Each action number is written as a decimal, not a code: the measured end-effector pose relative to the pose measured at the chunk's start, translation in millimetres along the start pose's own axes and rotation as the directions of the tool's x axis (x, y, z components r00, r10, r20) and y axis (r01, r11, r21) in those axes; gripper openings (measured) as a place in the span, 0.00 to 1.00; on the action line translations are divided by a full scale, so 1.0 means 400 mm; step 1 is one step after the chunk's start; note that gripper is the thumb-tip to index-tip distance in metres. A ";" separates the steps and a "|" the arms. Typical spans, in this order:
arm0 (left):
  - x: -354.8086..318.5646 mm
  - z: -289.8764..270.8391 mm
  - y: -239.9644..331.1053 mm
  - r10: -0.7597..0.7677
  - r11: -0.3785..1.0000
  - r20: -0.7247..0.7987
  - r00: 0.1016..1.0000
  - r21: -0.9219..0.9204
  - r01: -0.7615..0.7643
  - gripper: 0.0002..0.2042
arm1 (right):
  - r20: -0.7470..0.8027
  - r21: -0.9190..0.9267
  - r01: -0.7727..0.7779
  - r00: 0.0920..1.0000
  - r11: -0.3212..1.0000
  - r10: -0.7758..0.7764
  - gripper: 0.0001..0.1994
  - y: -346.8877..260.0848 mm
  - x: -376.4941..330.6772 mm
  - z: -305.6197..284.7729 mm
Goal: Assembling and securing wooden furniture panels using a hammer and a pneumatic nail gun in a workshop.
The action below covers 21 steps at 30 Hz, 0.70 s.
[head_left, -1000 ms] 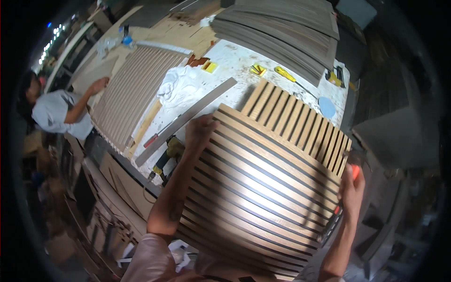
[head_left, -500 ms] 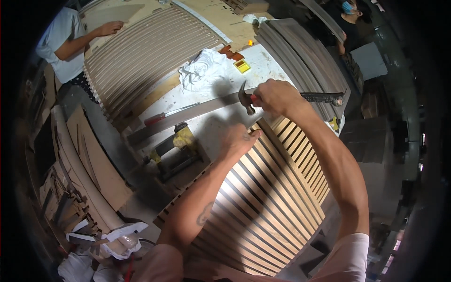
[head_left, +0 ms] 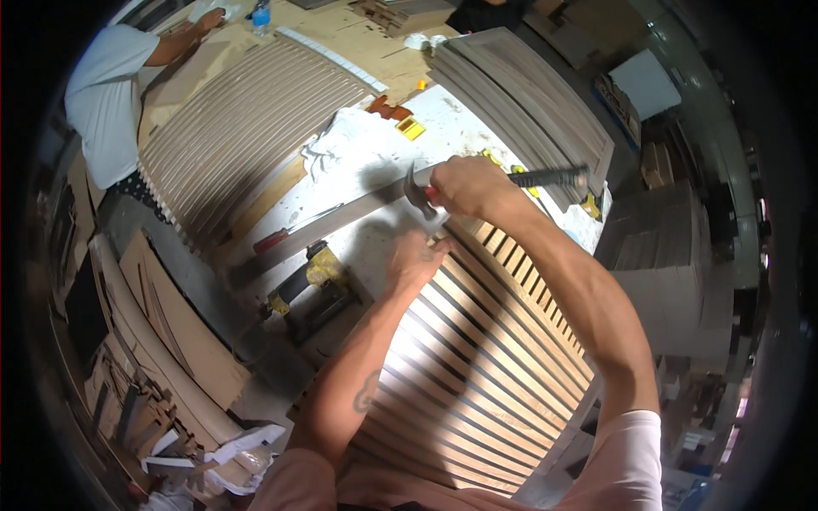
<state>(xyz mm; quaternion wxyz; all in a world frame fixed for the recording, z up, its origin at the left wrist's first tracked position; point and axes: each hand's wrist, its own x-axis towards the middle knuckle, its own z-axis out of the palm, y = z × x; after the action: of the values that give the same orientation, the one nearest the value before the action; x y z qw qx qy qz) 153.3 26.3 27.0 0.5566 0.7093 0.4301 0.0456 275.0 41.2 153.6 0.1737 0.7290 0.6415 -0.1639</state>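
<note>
R hand (head_left: 464, 186) fist-tight on hammer (head_left: 503, 183), head raised over slat panel (head_left: 477, 366) corner. L hand (head_left: 415, 260) fingers curled, pinching smth at panel's top edge, can't tell what. Looks mid-nailing; next needs a straight strike clear of L fingers.
</note>
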 end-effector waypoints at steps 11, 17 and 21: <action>0.035 0.063 -0.041 0.512 0.859 -0.095 0.854 0.086 -0.505 0.10 | -0.028 0.902 -0.395 0.350 0.174 0.936 0.08 0.170 -0.743 0.474; 0.094 0.041 -0.128 0.743 0.650 -0.147 0.653 0.388 -0.653 0.14 | 0.463 0.882 -0.055 -0.088 -0.468 0.882 0.07 0.177 -1.163 0.842; 0.028 0.065 -0.050 0.482 0.876 -0.184 0.857 0.133 -0.464 0.15 | 0.547 0.747 0.277 0.261 -0.604 0.796 0.06 0.183 -1.243 0.910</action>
<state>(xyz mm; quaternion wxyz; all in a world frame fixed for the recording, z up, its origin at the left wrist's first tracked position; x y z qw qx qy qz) 163.4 14.3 -4.1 0.4493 0.8068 0.3008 0.2381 280.7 -572.6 63.8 -0.6492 0.6964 -0.2493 -0.1771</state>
